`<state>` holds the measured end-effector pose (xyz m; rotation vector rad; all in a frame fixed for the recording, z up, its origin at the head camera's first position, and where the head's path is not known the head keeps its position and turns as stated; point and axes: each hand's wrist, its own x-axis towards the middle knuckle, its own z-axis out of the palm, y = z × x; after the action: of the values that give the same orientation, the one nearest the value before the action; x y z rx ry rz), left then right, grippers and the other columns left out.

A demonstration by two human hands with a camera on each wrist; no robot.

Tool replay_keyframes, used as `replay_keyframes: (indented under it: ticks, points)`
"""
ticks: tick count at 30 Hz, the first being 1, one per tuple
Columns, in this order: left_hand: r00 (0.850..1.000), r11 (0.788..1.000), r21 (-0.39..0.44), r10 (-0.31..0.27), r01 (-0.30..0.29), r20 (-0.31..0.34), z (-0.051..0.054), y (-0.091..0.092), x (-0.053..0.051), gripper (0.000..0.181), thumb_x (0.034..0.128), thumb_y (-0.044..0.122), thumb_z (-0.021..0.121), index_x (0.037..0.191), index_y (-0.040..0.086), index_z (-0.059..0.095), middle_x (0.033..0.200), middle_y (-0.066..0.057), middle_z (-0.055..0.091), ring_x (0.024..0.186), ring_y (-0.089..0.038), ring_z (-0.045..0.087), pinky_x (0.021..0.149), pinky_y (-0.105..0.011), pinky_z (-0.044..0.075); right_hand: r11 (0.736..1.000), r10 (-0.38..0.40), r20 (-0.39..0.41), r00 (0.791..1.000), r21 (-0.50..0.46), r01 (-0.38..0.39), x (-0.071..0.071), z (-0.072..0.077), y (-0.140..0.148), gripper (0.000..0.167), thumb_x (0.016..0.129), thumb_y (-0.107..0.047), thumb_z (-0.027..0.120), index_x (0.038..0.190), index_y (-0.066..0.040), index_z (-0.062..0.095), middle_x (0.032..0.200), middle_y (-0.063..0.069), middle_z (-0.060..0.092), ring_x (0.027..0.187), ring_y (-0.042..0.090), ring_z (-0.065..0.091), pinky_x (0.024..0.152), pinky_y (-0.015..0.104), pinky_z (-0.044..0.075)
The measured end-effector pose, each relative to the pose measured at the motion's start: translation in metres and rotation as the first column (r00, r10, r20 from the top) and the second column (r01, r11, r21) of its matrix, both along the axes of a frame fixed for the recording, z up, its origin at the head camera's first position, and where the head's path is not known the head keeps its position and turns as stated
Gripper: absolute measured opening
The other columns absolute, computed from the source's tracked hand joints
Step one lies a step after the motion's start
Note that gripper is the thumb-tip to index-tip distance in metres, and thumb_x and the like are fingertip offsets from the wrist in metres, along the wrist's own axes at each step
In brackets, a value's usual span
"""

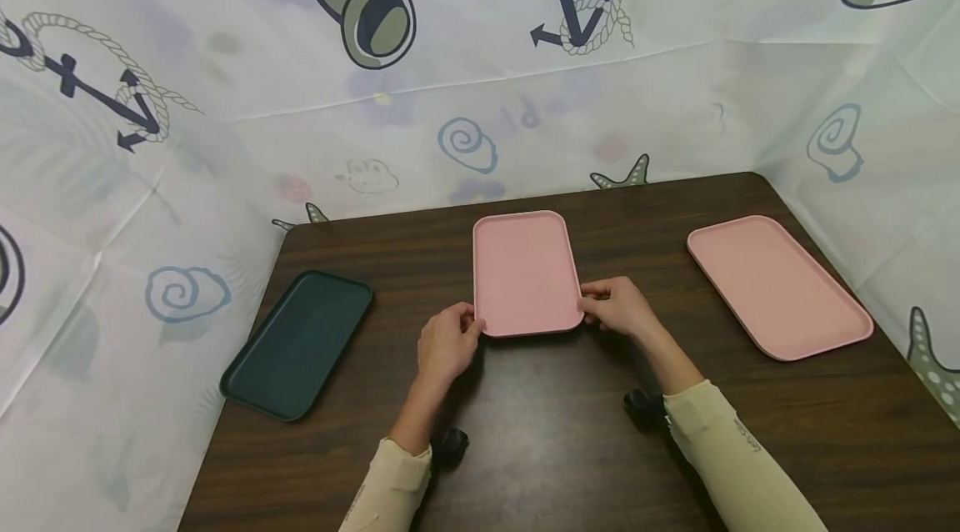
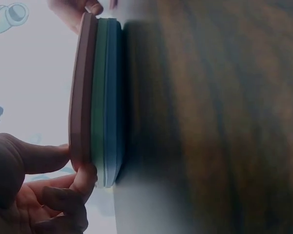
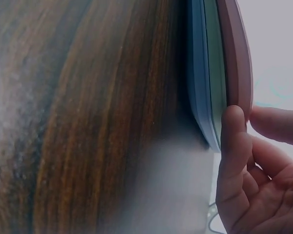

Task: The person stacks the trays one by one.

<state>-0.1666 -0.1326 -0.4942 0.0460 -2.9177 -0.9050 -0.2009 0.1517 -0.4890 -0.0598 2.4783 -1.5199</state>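
Note:
A small pink tray (image 1: 527,273) lies in the middle of the table, on top of a stack. Below it the wrist views show the edges of a green tray (image 2: 98,97) and a blue tray (image 2: 113,102). My left hand (image 1: 447,344) pinches the pink tray's near left corner, thumb at the top rim and a finger under its edge. At the right side near the front corner, my right hand (image 1: 621,307) pinches the same tray between thumb and finger. The pink tray appears to touch the green one.
On the brown wooden table (image 1: 525,449), a dark green tray (image 1: 297,348) lies to the left and a larger pink tray (image 1: 780,286) to the right, near the edge. A patterned white cloth (image 1: 300,148) hangs behind and beside the table.

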Motion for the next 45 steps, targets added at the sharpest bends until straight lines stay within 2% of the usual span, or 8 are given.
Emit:
replay_keyframes:
  ticks: [7,12,16,25,39,45]
  points:
    - [0.999,1.000,-0.023,0.004,-0.005,-0.043,-0.0018,0.0048,0.0018,0.022,0.0901,0.027,0.070,0.107,0.015,0.074,0.075,0.006,0.062,0.069,-0.019,0.058,0.062,-0.041,0.047,0.999,-0.027,0.000,1.000,0.045,0.027,-0.0027,-0.0004,-0.0001,0.036,0.090,-0.008,0.063,0.123,0.006,0.064,0.075,0.013,0.070,0.063,0.026,0.066,0.051,0.029,0.049]
    - [0.998,0.999,-0.048,-0.004,0.001,-0.062,-0.0037,0.0068,0.0020,0.026,0.0924,0.028,0.067,0.115,0.016,0.074,0.089,-0.001,0.072,0.082,-0.028,0.068,0.066,-0.048,0.051,0.998,-0.036,-0.002,0.999,0.059,0.036,-0.0035,-0.0009,0.0001,0.035,0.091,-0.010,0.064,0.123,0.004,0.065,0.074,0.014,0.070,0.061,0.027,0.065,0.051,0.029,0.049]
    - [0.998,0.998,-0.063,-0.016,0.012,-0.056,-0.0043,0.0067,0.0030,0.029,0.0931,0.027,0.066,0.120,0.018,0.073,0.096,-0.004,0.074,0.088,-0.032,0.069,0.067,-0.050,0.051,0.997,-0.034,-0.011,0.999,0.075,0.035,-0.0032,-0.0019,-0.0001,0.035,0.091,-0.011,0.065,0.124,0.003,0.066,0.073,0.013,0.070,0.061,0.027,0.064,0.051,0.029,0.048]
    - [0.999,0.998,-0.061,-0.029,0.026,-0.043,-0.0050,0.0057,0.0039,0.032,0.0935,0.027,0.065,0.122,0.015,0.071,0.093,-0.003,0.074,0.085,-0.031,0.068,0.065,-0.048,0.051,0.995,-0.043,-0.005,0.999,0.089,0.043,-0.0019,-0.0027,-0.0003,0.036,0.091,-0.013,0.066,0.124,0.001,0.066,0.072,0.008,0.070,0.063,0.027,0.066,0.050,0.029,0.048]
    - [1.000,0.999,-0.043,-0.026,0.026,0.002,-0.0036,0.0063,0.0051,0.035,0.0947,0.027,0.063,0.128,0.015,0.068,0.086,0.000,0.071,0.076,-0.026,0.064,0.064,-0.046,0.049,0.994,-0.051,0.009,0.999,0.097,0.050,0.0008,-0.0060,0.0008,0.037,0.095,-0.019,0.065,0.127,0.001,0.064,0.073,0.011,0.071,0.062,0.026,0.066,0.051,0.030,0.048]
    - [0.998,0.999,-0.016,-0.037,0.038,0.052,-0.0037,0.0057,0.0070,0.039,0.0963,0.029,0.060,0.133,0.016,0.064,0.076,0.005,0.063,0.073,-0.024,0.059,0.063,-0.044,0.047,0.994,-0.033,0.017,0.999,0.108,0.031,0.0060,-0.0082,0.0023,0.041,0.096,-0.024,0.063,0.130,0.000,0.062,0.073,0.011,0.071,0.060,0.023,0.064,0.052,0.030,0.048]
